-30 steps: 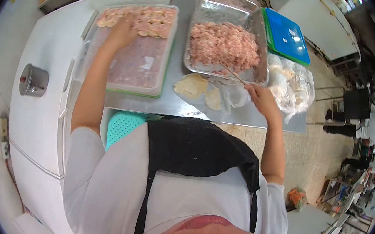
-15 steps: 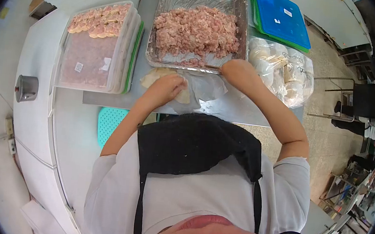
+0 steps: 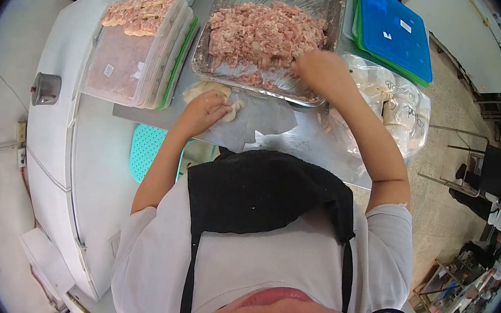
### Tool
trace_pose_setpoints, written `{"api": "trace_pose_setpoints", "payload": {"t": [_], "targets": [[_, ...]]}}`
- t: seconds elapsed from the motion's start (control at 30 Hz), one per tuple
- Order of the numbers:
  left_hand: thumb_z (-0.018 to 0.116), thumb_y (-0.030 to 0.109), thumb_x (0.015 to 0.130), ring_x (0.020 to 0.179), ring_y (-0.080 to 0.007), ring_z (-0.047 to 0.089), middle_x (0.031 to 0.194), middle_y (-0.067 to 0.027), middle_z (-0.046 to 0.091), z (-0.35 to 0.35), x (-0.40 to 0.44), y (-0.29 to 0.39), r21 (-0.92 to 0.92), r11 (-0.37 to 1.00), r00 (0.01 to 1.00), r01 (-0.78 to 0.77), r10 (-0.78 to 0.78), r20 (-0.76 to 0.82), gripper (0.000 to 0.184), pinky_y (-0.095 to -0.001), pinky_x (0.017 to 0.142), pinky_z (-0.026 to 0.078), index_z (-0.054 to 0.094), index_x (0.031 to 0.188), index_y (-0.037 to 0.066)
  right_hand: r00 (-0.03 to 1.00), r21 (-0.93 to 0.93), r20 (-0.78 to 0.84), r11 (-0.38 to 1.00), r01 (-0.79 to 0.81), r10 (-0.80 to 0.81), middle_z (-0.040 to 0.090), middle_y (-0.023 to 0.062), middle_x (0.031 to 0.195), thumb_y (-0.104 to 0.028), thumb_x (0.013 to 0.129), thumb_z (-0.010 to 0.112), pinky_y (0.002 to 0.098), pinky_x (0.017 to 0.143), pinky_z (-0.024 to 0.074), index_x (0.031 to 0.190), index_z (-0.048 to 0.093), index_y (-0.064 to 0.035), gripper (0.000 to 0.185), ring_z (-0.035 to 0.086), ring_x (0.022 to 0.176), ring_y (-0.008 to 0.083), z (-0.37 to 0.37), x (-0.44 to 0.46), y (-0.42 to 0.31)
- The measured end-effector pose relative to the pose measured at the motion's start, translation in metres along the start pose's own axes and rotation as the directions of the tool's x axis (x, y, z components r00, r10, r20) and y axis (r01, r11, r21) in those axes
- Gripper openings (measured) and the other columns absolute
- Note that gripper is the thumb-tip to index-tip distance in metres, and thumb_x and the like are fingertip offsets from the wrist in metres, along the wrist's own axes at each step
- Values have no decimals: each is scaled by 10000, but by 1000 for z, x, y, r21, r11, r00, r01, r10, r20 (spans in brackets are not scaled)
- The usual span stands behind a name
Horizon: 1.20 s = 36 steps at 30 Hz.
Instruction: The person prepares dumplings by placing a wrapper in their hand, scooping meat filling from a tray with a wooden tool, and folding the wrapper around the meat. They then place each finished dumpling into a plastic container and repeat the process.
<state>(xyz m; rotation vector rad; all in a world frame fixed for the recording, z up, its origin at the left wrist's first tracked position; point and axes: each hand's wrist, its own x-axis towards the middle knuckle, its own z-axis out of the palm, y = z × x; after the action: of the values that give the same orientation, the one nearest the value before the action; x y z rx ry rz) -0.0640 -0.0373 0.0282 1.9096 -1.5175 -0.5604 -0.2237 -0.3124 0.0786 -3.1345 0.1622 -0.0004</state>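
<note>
Pinkish ground filling (image 3: pixel 263 32) is heaped in a metal tray (image 3: pixel 234 80). Over the tray's right front part is my right hand (image 3: pixel 323 72), closed; the stick seen earlier is hidden from view. My left hand (image 3: pixel 206 110) is closed on a pale dough wrapper, just in front of the tray's left corner. More pale wrappers (image 3: pixel 210 87) lie beneath and beside it on a plastic sheet (image 3: pixel 266 118). To the left, stacked clear containers (image 3: pixel 165 65) hold rows of filled pieces (image 3: pixel 137 14) at the back of the top one.
Blue and green lids (image 3: pixel 395 31) lie at the back right, with bagged pale rounds (image 3: pixel 399 111) in front of them. A metal pot (image 3: pixel 46 89) is on the white surface at left. A teal perforated stool (image 3: pixel 146 151) stands below the table. A person's legs show far right.
My left hand has come from the filled pieces in the container to the wrappers. My right hand has moved from the tray's front edge to over the tray. The view has shifted too.
</note>
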Motion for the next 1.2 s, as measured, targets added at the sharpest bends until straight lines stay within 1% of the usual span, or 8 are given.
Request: {"api": "trace_pose_setpoints", "payload": {"t": [0.17,0.27,0.37,0.43,0.47,0.97,1.03,1.2], "targets": [[597,152,881,816,-172,603,878,-83,619,-26,4,13,-154,974,978,164,-181,-101,193,-271,735,458,643,995,2,992,41,11,992,122,-123,665,161,727,-108,750,555,412,601,543,724,687,-38,153,677,714,302,37,-2,-28],[583,190,890,747,-148,583,819,-52,608,-34,-2,12,-688,687,921,236,-384,-68,207,-257,702,448,642,939,-3,993,70,113,996,-47,39,663,170,721,-115,750,551,430,628,542,729,691,-33,164,677,726,308,-20,-4,-27],[572,211,890,689,-144,560,758,-31,589,-42,4,-4,-603,743,920,291,-390,-38,222,-274,668,438,626,871,-4,979,89,167,987,-131,114,666,181,744,-140,749,557,441,652,539,735,696,-39,173,677,754,321,0,14,-8],[588,218,886,708,-143,578,753,-60,603,-42,8,-13,258,938,962,233,-184,-202,219,-294,656,444,622,849,4,993,39,90,996,-85,82,667,183,749,-150,753,559,443,652,539,735,697,-42,176,677,762,327,15,13,-22],[588,218,886,708,-143,578,753,-60,603,-45,7,-15,253,940,962,230,-181,-204,219,-294,656,444,622,849,4,995,38,84,998,-53,49,669,181,753,-153,756,561,439,647,539,732,697,-43,176,677,756,324,18,8,-44],[537,292,940,765,-112,551,796,-46,592,-64,-27,-50,-781,502,913,371,-350,209,278,-301,717,464,577,996,23,981,83,61,979,-188,183,660,196,725,-117,748,542,438,577,535,711,683,-19,175,675,690,334,20,58,-117],[490,266,958,743,-157,552,787,-19,593,-62,-28,-56,-409,873,959,268,-200,201,275,-322,665,436,575,978,5,985,102,40,980,-174,170,661,195,728,-116,739,548,442,572,533,711,683,-21,168,675,693,333,23,72,-128],[475,249,949,854,-344,573,844,-139,625,-81,-28,-44,134,991,992,21,-38,123,281,-365,733,450,592,967,-6,958,240,97,928,-286,270,650,219,757,-207,865,538,433,648,518,717,666,5,289,664,737,331,18,82,-134]]}}
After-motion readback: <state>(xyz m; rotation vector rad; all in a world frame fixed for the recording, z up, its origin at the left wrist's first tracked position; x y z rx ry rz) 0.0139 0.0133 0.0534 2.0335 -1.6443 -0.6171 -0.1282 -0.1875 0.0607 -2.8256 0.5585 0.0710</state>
